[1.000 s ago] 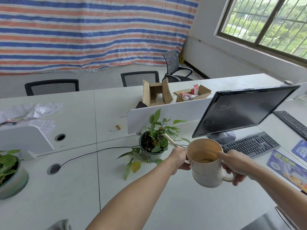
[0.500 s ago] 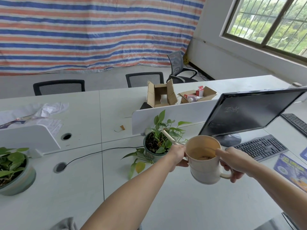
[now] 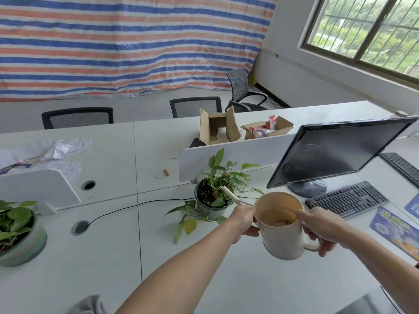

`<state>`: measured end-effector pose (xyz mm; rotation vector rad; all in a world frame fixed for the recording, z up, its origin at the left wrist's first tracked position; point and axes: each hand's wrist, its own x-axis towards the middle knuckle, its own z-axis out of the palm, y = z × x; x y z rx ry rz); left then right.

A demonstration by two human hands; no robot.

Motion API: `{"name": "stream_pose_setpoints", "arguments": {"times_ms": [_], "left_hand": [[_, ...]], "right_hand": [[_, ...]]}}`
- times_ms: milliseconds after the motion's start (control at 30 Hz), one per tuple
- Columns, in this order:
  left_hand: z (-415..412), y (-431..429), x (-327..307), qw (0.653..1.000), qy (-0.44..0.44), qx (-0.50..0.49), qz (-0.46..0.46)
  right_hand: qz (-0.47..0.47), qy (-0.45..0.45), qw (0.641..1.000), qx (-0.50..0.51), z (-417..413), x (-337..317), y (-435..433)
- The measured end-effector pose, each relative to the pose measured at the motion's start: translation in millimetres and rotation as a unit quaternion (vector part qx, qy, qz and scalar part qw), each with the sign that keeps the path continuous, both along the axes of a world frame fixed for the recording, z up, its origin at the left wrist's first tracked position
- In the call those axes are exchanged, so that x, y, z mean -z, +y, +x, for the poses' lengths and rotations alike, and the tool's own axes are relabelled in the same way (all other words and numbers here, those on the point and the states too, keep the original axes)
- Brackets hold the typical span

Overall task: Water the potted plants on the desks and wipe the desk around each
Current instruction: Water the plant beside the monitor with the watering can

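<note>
Beige watering can (image 3: 280, 225) tipped further — spout (image 3: 231, 196) over pot (image 3: 209, 200)

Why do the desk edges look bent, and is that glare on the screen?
Head view: the wide-angle lens bows the desk edges and tilts the window; daylight from it leaves faint smudgy reflections on the dark monitor; shadows stay soft; the watering can looks sharp.

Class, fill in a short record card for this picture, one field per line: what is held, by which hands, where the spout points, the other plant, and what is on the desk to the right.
held: beige watering can
right hand: on the handle
left hand: steadying the spout side
spout: over the dark plant pot
other plant: second pot at far left
right of desk: monitor, keyboard
</note>
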<state>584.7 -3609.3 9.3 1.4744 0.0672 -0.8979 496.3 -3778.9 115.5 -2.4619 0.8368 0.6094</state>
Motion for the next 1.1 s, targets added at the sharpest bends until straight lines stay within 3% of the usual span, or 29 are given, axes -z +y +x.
{"name": "stream_pose_setpoints", "arguments": {"times_ms": [533,900,1100], "left_hand": [[8,-16,-9,0.999,-0.012,0.029,0.006],[-8,-11,8,0.997,-0.039,0.056,0.023],[-22,20,59,0.97,-0.136,0.088,0.181]], "right_hand": [[0.019,-0.026,0.999,0.036,-7,0,-12],[0.155,-0.056,0.975,0.15,-30,64,-25],[0.185,-0.086,0.949,0.241,-48,115,-38]]}}
